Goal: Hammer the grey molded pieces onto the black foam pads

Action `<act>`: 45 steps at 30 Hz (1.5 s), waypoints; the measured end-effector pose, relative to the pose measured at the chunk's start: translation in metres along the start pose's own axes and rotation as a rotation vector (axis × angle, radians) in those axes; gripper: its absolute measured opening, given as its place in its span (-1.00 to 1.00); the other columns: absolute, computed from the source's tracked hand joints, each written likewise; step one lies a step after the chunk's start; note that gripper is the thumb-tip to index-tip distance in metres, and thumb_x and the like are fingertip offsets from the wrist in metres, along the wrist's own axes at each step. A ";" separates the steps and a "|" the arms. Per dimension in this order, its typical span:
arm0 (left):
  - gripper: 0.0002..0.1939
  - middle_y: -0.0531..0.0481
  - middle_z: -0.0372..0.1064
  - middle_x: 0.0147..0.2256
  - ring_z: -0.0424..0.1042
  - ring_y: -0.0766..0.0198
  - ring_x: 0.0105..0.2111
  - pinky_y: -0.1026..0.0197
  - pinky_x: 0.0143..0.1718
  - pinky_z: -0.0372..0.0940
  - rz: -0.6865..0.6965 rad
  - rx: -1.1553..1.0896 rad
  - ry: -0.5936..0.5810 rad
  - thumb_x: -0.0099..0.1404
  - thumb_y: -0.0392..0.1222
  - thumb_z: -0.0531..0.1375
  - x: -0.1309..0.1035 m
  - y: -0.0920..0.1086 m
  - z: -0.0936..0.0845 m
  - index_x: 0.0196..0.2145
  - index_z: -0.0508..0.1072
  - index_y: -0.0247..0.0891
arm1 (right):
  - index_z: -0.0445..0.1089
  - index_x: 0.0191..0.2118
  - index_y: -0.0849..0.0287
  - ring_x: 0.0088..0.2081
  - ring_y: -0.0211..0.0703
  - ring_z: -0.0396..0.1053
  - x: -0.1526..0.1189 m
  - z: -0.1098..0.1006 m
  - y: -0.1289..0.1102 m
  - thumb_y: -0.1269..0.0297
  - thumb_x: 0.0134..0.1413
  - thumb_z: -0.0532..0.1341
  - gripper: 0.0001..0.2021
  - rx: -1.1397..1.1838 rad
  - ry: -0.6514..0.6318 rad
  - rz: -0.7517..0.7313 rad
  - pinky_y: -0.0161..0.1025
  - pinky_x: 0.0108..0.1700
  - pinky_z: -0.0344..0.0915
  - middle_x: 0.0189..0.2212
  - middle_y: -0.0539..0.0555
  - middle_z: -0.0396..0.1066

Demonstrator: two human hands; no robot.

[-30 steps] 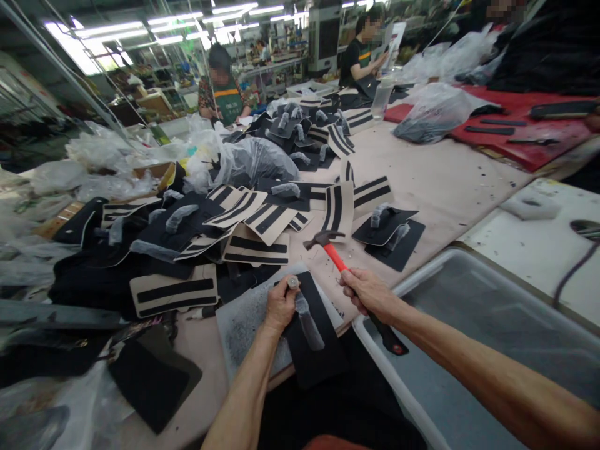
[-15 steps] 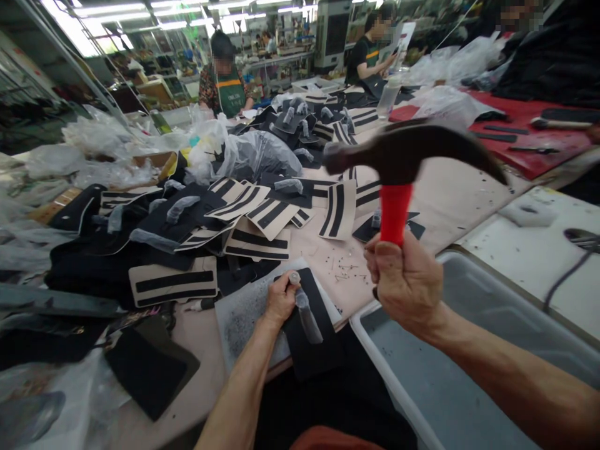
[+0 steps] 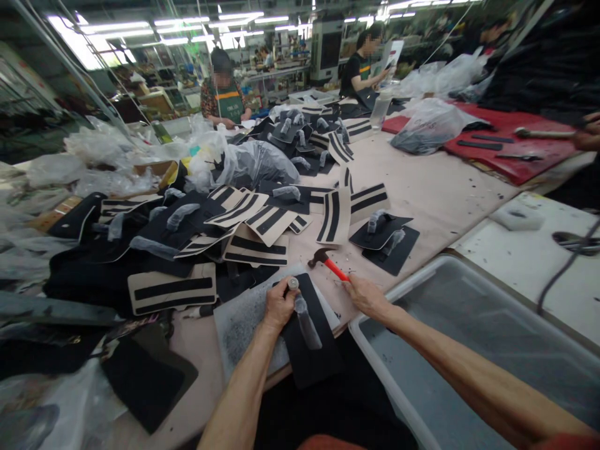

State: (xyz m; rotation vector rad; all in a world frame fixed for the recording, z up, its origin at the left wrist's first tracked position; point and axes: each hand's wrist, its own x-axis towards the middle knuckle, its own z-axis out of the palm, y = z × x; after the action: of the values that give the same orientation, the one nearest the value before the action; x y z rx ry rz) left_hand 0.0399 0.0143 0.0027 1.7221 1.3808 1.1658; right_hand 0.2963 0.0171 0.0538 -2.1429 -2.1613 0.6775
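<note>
My left hand [image 3: 280, 304] is closed around an upright metal punch [image 3: 293, 284], whose round top shows above my fingers. Beneath it lies a black panel [image 3: 312, 362] with a plastic-wrapped handle [image 3: 307, 325], partly on a speckled grey slab [image 3: 244, 322]. What the punch's lower end touches is hidden by my hand. My right hand [image 3: 368, 297] grips a claw hammer [image 3: 335, 267] by its red handle, low over the table and to the right of the punch. The hammer head is just beyond the slab's far edge, apart from the punch.
Pale panels with black strips [image 3: 255, 244] and black handled panels [image 3: 391, 240] lie across the table. A grey plastic bin [image 3: 450, 265] stands at the right, below a white tabletop [image 3: 529, 250]. Plastic bags [image 3: 257, 156] pile up at left. Co-workers [image 3: 227, 100] are farther back.
My right hand has brought the hammer down from high in front of me to near the table. My left hand keeps the punch in about the same place.
</note>
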 end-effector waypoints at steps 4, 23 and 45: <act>-0.83 0.01 0.53 -0.30 0.50 0.21 -0.29 0.19 -0.19 0.36 -0.005 0.011 0.016 0.22 -0.21 0.22 0.000 0.003 -0.001 -0.21 0.52 -0.21 | 0.13 0.25 0.26 0.13 0.09 0.17 -0.012 0.006 -0.031 0.34 0.22 0.11 -0.51 -0.057 0.240 -0.348 -0.06 0.08 0.14 0.19 0.32 0.15; -0.68 -0.01 0.54 -0.37 0.54 0.21 -0.35 0.20 -0.23 0.44 -0.173 -0.441 0.604 0.05 -0.07 0.39 0.027 0.059 -0.053 -0.29 0.49 -0.31 | 0.35 -0.22 0.30 -0.29 0.02 0.38 -0.040 -0.014 -0.124 0.42 0.08 0.12 -0.85 -0.425 0.248 -0.523 -0.11 -0.27 0.23 -0.20 0.32 0.36; -0.67 -0.11 0.57 -0.26 0.56 0.17 -0.24 0.13 -0.11 0.44 -0.307 -0.380 0.327 0.12 -0.04 0.33 0.007 0.002 -0.024 -0.23 0.47 -0.29 | 0.22 0.22 0.07 -0.16 0.07 0.52 -0.064 0.039 -0.132 -0.04 0.25 0.09 -0.49 0.145 0.030 -0.095 -0.11 -0.13 0.30 -0.22 0.20 0.54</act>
State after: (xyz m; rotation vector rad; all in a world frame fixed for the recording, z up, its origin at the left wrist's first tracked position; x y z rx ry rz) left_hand 0.0194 0.0197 0.0165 1.0479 1.4342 1.4611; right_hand 0.1628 -0.0502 0.0789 -1.9533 -2.1125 0.7643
